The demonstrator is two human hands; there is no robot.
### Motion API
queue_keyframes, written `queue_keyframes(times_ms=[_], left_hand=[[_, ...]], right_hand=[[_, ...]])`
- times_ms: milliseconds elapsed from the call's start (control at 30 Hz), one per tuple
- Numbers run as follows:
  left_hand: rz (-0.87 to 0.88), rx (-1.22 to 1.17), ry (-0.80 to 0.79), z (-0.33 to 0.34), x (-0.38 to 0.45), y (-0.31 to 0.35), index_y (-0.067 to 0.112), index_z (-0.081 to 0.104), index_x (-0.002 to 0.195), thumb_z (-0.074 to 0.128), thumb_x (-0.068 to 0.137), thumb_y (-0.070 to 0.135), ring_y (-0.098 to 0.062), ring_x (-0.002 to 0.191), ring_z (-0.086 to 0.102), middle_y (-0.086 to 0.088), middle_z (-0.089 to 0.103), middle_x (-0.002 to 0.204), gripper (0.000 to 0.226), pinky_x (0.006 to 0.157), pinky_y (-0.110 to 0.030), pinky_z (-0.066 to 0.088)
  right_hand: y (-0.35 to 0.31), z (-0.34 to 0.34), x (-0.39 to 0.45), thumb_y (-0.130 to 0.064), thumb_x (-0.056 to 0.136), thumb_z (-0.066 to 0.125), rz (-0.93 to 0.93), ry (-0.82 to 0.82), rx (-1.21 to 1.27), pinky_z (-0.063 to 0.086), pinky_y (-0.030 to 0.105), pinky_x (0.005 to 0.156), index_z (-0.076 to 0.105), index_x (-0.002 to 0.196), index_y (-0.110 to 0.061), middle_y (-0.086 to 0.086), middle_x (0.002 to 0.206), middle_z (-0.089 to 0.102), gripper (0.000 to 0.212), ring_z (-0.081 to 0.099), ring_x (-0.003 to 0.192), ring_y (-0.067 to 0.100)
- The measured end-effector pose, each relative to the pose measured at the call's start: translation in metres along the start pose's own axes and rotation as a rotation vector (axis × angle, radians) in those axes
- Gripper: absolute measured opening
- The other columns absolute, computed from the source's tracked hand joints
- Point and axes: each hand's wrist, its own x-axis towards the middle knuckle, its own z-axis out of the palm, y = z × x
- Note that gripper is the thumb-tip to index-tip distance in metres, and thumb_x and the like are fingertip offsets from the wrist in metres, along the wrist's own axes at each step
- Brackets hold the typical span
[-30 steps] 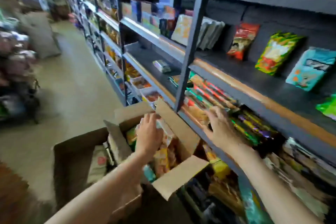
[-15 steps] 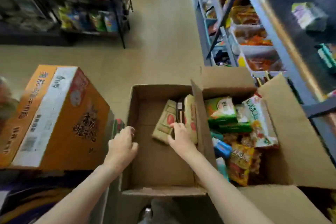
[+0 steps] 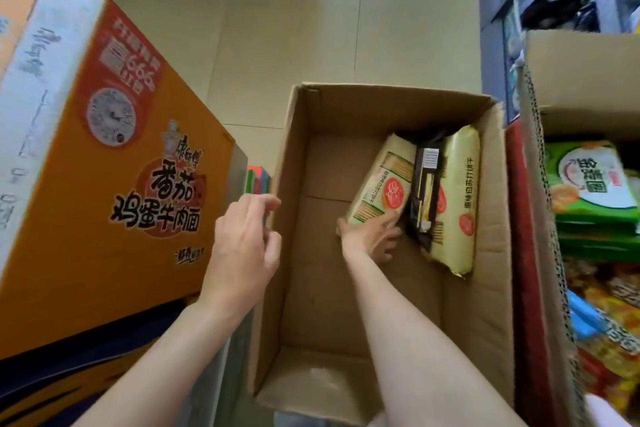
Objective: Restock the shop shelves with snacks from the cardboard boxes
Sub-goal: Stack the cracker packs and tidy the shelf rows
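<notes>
Right hand was down inside the open cardboard box, fingers curled round the near end of a cream noodle packet leaning on the box's right side. Beside it: a dark packet and a second cream packet against the right wall. Left hand hovered at the box's left wall, fingers loosely curled, holding nothing. Orange noodle carton to the left; second box of snack bags to the right.

Two bare, sleeveless forearms
</notes>
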Motion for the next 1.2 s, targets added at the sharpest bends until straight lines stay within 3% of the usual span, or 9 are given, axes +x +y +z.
queue_keyframes(times_ms=[200,367,567,700,800,867,967,1033,1200], left_hand=[[-0.026,-0.004,0.003,-0.041,-0.004,0.024,0.009,0.052,0.117,0.058,0.085,0.006,-0.015,0.099,0.050,-0.005,0.055,0.107,0.033,0.089,-0.030,0.041],[0.109,0.128,-0.031,-0.106,0.018,0.080,0.014,0.032,0.139,0.054,0.088,0.018,-0.023,0.119,0.041,-0.005,0.043,0.134,0.056,0.098,-0.036,0.034],[0.590,0.372,-0.198,-0.174,0.013,0.167,0.031,-0.007,0.147,0.059,0.081,0.026,-0.023,0.140,0.009,0.010,-0.003,0.156,0.094,0.111,-0.037,0.019],[0.895,0.366,-0.097,-0.209,-0.014,0.250,0.026,0.001,0.149,0.068,0.071,0.038,-0.026,0.138,0.015,0.005,0.008,0.156,0.103,0.109,-0.041,0.022],[1.176,0.356,0.072,-0.222,-0.043,0.311,0.013,0.033,0.142,0.080,0.049,0.048,-0.034,0.118,0.047,-0.005,0.050,0.134,0.110,0.094,-0.046,0.043],[1.324,0.366,0.219,-0.226,-0.064,0.355,0.014,0.044,0.129,0.080,0.029,0.058,-0.029,0.099,0.056,-0.002,0.062,0.113,0.114,0.077,-0.041,0.054],[1.516,0.233,0.347,-0.235,-0.106,0.416,0.016,0.047,0.123,0.082,0.022,0.057,-0.027,0.095,0.049,-0.003,0.060,0.108,0.115,0.072,-0.041,0.055],[1.622,0.159,0.414,-0.241,-0.139,0.451,0.015,0.045,0.124,0.084,0.021,0.052,-0.028,0.096,0.043,-0.005,0.051,0.112,0.116,0.072,-0.042,0.054],[1.818,0.007,0.444,-0.250,-0.222,0.520,0.018,0.043,0.129,0.086,0.022,0.044,-0.030,0.103,0.044,-0.006,0.050,0.119,0.118,0.084,-0.041,0.046]], right_hand=[[-0.006,-0.078,-0.055,-0.045,0.065,0.074,-0.093,-0.226,0.144,0.030,0.047,0.104,0.027,0.127,-0.017,0.014,0.131,0.040,0.084,0.039,0.121,0.037],[-0.005,-0.185,-0.131,-0.048,0.063,0.072,-0.452,-0.285,0.008,0.038,0.046,0.100,0.026,0.120,-0.029,0.004,0.123,0.048,0.075,0.045,0.116,0.027],[0.011,-0.348,-0.223,-0.043,0.061,0.075,-0.926,0.148,-0.360,0.030,0.040,0.099,0.024,0.137,-0.024,0.000,0.126,0.042,0.093,0.038,0.118,0.028],[0.054,-0.452,-0.274,-0.048,0.062,0.072,-1.116,0.432,-0.633,0.026,0.037,0.097,0.025,0.140,-0.023,0.000,0.131,0.039,0.094,0.036,0.117,0.024],[0.100,-0.510,-0.312,-0.050,0.063,0.072,-1.094,0.598,-0.716,0.024,0.035,0.098,0.022,0.140,-0.027,-0.002,0.134,0.037,0.094,0.035,0.118,0.021],[0.136,-0.542,-0.334,-0.049,0.066,0.072,-1.033,0.703,-0.732,0.021,0.035,0.102,0.019,0.142,-0.026,-0.002,0.139,0.032,0.096,0.032,0.122,0.022],[0.193,-0.577,-0.364,-0.048,0.075,0.067,-0.882,0.840,-0.716,0.014,0.039,0.109,0.013,0.148,-0.025,-0.002,0.148,0.023,0.094,0.020,0.132,0.020],[0.231,-0.593,-0.382,-0.054,0.076,0.060,-0.816,0.972,-0.686,0.020,0.044,0.110,0.013,0.148,-0.025,0.001,0.148,0.026,0.091,0.020,0.132,0.020],[0.313,-0.617,-0.429,-0.060,0.038,0.083,-0.496,1.258,-0.666,0.045,0.040,0.095,0.018,0.145,-0.022,0.004,0.134,0.042,0.132,0.043,0.115,0.020]])
